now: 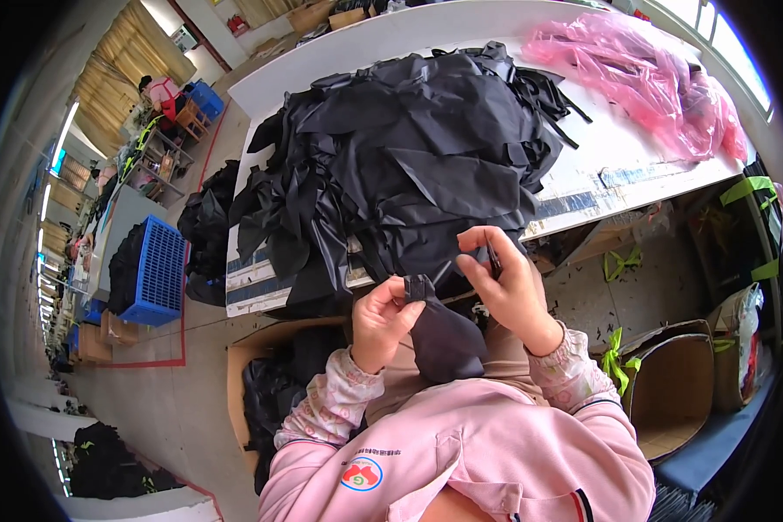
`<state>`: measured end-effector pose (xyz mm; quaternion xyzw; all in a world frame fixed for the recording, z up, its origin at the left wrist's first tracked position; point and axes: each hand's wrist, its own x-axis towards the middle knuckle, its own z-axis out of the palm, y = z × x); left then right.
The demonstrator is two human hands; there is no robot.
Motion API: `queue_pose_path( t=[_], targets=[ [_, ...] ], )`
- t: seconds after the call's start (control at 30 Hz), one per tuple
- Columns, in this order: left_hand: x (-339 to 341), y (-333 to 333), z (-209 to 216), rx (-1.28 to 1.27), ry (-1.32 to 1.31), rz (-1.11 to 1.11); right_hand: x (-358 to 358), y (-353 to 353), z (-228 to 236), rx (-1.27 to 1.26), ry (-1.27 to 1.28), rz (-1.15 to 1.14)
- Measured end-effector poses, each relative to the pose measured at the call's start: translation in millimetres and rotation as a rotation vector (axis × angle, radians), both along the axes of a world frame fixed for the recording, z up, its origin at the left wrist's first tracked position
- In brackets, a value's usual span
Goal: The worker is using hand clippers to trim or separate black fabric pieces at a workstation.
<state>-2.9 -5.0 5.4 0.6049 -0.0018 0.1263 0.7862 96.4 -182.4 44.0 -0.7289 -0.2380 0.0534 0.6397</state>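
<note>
My left hand (383, 320) is closed, pinching the upper end of a small black fabric piece (448, 341) between thumb and fingers. The rest of the piece hangs down over my lap. To its right, raised a little higher, is my right hand (506, 287), with its fingers bent. A small dark tool (494, 260) shows between those fingers; most of it is hidden by the hand, so its kind is unclear. Just beyond both hands, a large heap of black fabric pieces (426, 130) covers the middle of the white table (609, 178), some hanging over its near edge.
Crumpled pink plastic sheeting (644, 87) lies on the table's far right. Below left stands a cardboard box (239, 365) holding black fabric; an open cardboard box (670, 391) stands at right. Left on the floor is a blue crate (157, 274). Farther back, a person (163, 96) sits.
</note>
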Motion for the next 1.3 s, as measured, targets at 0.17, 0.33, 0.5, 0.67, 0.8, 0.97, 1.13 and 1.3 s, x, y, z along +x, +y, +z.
queue_pose_path(
  t=[0.17,0.33,0.5,0.67,0.8,0.97,1.13,1.3],
  targets=[
    [0,-9,1,0.159,0.026,-0.048,-6,10,-12,0.133,0.14,0.304],
    [-2,-7,-3,0.269,-0.049,-0.023,-1,11,-24,0.18,0.224,0.388],
    [-1,-5,-11,0.36,-0.107,0.063,0,10,-24,0.039,0.167,0.318],
    [4,-3,-10,0.186,-0.122,0.242,-10,3,-34,0.036,0.147,0.314],
    [7,-5,-16,0.153,-0.188,0.298,-27,1,-30,0.055,0.575,0.508],
    [8,-11,-17,0.154,-0.198,0.294,-32,4,-32,0.14,0.65,0.537],
    [5,-13,-21,0.16,-0.187,0.25,-33,10,-32,0.117,0.506,0.451],
    [4,-14,-20,0.19,-0.17,0.203,-32,9,-29,0.042,0.28,0.366]
  ],
)
